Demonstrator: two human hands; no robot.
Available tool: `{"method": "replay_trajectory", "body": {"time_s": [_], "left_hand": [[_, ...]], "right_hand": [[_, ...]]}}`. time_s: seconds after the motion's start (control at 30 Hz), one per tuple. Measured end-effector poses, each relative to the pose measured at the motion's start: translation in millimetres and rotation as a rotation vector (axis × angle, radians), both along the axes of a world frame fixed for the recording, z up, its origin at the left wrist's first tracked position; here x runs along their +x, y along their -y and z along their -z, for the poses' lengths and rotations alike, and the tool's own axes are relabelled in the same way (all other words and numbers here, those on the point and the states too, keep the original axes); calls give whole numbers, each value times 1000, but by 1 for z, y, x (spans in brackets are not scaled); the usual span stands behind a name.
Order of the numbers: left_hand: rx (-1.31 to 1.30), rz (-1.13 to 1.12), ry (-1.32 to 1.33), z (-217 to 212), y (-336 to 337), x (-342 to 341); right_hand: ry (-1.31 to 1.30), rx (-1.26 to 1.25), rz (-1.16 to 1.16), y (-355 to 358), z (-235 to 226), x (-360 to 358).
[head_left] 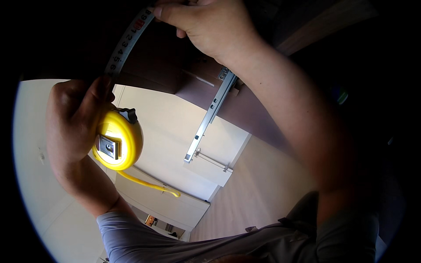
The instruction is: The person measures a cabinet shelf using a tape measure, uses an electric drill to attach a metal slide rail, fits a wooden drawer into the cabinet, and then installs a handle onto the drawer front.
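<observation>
Pale floor [254, 188] shows beyond a jutting metal rail [210, 111]; left fingers [93, 101] clamp the tape measure [120, 139], right fingers [174, 15] its blade [124, 45].

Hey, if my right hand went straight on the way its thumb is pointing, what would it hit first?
Likely the tape blade, which the right hand's thumb tip seems to touch; beyond that it's too dark to tell.

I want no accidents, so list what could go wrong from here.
If the right fingers slip off the blade, it might snap toward the left hand. The rail juts out, looking close to the right forearm, and could scrape it. The strap hangs loose and may snag.
</observation>
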State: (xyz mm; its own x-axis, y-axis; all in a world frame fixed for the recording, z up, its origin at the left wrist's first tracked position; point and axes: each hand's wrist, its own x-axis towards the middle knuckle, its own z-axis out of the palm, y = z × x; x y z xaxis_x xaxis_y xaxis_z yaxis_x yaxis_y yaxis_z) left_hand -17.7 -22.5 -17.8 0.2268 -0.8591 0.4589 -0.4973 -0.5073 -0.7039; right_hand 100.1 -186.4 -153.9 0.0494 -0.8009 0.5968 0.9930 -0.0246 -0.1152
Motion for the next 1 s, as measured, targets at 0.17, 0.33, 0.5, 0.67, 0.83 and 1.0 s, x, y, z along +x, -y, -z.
{"method": "replay_trajectory", "body": {"time_s": [0.17,0.33,0.5,0.67,0.83,1.0], "left_hand": [[26,33,-14,-1,0,2],[46,-5,12,-5,-4,-3],[10,122,20,-4,-8,10],[-46,65,-26,3,-3,4],[-25,5,-8,6,3,-1],[-44,19,-55,1,-1,2]], "right_hand": [[265,-152,-216,20,18,7],[167,-134,-274,19,12,-1],[131,-150,-206,23,16,-3],[190,-150,-183,20,14,8],[195,-126,-211,17,9,14],[243,-134,-151,19,15,12]]}}
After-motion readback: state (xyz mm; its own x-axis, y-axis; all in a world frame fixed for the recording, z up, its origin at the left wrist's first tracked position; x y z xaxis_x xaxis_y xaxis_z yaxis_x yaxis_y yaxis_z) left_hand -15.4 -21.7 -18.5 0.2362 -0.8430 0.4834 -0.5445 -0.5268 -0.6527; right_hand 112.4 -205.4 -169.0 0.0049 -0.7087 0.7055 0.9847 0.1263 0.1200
